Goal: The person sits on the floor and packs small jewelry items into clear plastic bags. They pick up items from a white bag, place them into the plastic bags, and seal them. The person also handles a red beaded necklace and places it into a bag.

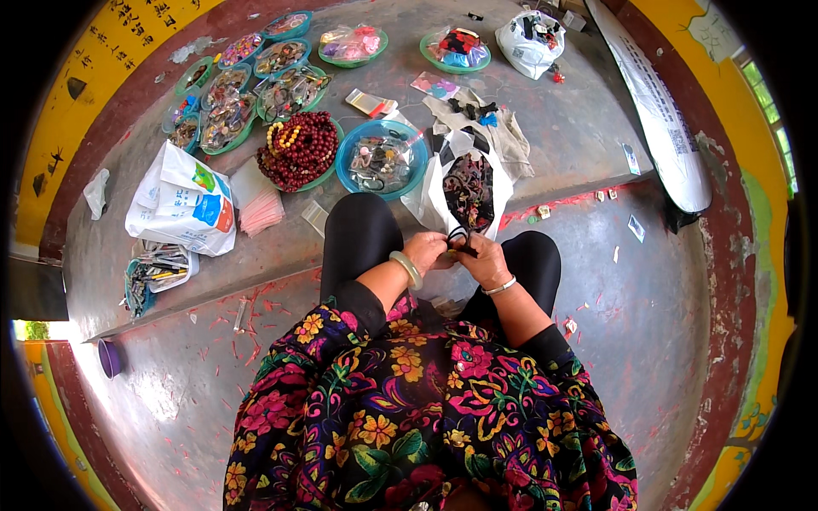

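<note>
My left hand (pixel 425 252), with a pale bangle at its wrist, and my right hand (pixel 487 263), with a silver bangle, meet between my knees. The fingers of both are closed on a thin looped black cord (pixel 458 234); its ends are hidden by my fingers. Just beyond them stands an open white plastic bag (pixel 434 201). Inside it lies a heap of dark, reddish-flecked small pieces (pixel 470 189), too small to name. To its left is a blue basin (pixel 342 167) holding small packets and trinkets.
Dark red bead strings (pixel 300 152) pile up in a green basin. Several more basins of trinkets sit farther left. A white printed bag (pixel 175 198) stands beside pink strips (pixel 262 211) and a tub of pens (pixel 164 264). A raised floor edge (pixel 588 185) runs across, past my knees.
</note>
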{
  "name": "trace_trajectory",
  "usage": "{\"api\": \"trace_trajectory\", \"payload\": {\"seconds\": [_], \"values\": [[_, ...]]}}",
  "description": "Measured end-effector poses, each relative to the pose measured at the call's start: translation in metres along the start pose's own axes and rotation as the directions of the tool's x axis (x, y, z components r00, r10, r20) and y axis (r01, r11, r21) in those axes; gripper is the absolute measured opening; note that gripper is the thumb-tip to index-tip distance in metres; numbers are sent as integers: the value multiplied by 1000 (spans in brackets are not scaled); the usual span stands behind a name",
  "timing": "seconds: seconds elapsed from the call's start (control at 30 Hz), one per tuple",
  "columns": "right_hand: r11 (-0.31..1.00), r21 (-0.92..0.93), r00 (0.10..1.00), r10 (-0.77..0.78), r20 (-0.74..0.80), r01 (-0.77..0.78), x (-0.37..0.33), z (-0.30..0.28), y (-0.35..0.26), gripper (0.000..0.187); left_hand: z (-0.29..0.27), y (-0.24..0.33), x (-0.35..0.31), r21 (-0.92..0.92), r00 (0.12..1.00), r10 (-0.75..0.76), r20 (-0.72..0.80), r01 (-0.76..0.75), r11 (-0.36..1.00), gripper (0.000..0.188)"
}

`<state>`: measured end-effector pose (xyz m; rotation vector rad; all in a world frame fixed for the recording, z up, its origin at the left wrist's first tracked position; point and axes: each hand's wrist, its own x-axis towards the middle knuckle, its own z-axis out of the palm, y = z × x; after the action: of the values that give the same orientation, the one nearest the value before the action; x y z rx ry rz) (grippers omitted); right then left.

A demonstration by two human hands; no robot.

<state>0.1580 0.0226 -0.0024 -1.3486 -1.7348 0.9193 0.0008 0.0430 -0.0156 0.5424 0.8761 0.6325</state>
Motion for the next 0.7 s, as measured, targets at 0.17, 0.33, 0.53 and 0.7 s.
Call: {"api": "trace_trajectory", "payload": {"seconds": [0.17,0.33,0.53,0.7], "values": [[976,-200,996,-84,32,89,0,-1,-10,16,2,0,1,82,999,-32,-26,34,996,18],[981,-176,996,-66,62,76,-2,0,-4,17,5,1,-1,155,998,-56,-31,60,986,22],[989,78,992,118,54,-122,-2,1,6,16,3,1,-3,108,992,-50,120,37,994,33],[963,189,979,173,106,-190,0,-1,-4,15,12,9,-11,38,981,21,193,-29,999,40]]}}
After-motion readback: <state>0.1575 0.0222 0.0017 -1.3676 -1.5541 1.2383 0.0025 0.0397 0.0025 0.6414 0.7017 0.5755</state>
